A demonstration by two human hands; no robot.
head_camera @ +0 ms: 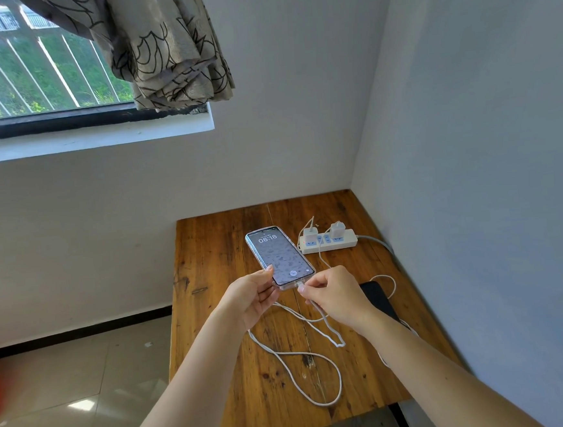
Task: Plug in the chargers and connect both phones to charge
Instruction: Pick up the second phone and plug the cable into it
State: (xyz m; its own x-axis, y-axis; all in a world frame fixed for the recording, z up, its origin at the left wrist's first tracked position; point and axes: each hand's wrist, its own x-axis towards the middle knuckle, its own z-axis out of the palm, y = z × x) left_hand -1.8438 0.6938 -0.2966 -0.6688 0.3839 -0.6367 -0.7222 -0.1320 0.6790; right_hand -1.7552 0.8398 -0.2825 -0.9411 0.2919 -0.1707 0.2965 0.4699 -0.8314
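**Mia:** Why is the left hand [251,296] under the phone [278,255] like that?

**Ben:** It is holding the phone up off the table [216,252]. The fingers are curled round the near end, with the thumb on the edge by the glass. That keeps the phone steady so the little hole at the bottom faces the other hand.

**Mia:** And the right hand [335,298]?

**Ben:** Its fingers are pressed together in a pinch on the white plug [300,284] at the end of a cable [318,315]. The plug is right at the bottom of the phone. I can't tell if it is all the way in — but the screen is lit and shows the time.

**Mia:** Where do the cables go?

**Ben:** Two white chargers [310,235] stand in the power strip [329,241] at the back of the table, near the corner of the wall. So I think that part is done. The cables lie in loose loops on the wood, so there is slack and nothing pulls tight.

**Mia:** Where is the other phone?

**Ben:** There is a dark flat thing [377,298] on the table just behind the right wrist — it may be the second phone, but the arm hides a lot of it. I think it comes next.
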